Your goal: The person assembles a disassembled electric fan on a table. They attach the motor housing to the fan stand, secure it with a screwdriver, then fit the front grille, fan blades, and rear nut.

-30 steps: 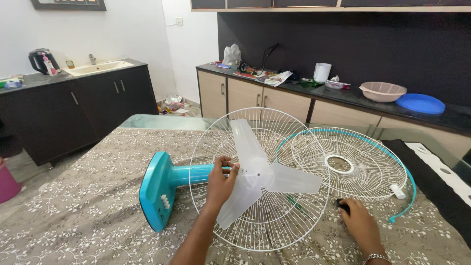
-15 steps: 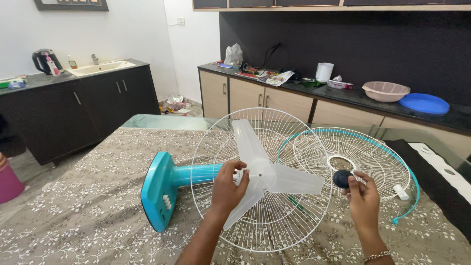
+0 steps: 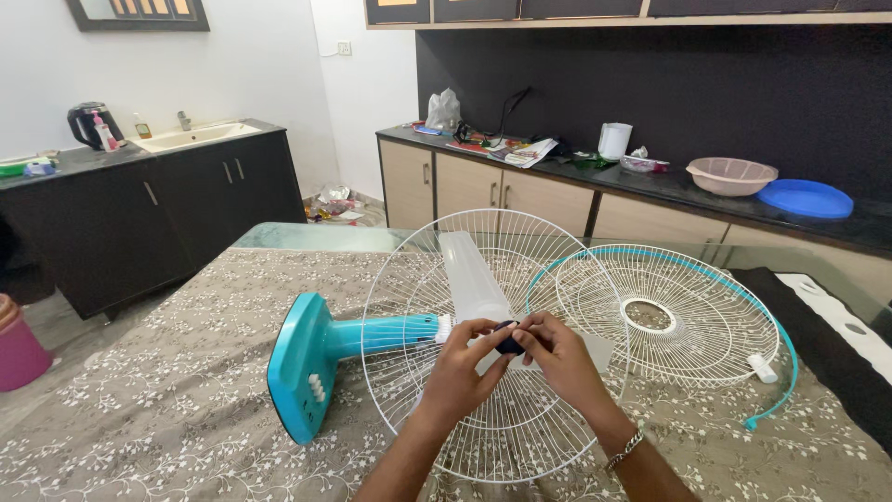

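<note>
Two hands meet at the blade (image 3: 474,274) hub: left hand (image 3: 462,370) pinches and steadies the hub, right hand (image 3: 557,358) pinches the dark cap (image 3: 507,342) against it. Fan (image 3: 321,349) lies sideways on the table (image 3: 139,409); loose grille (image 3: 664,316) right.

Left hand (image 3: 462,367) and right hand (image 3: 556,357) meet, fingertips pinched together.
</note>
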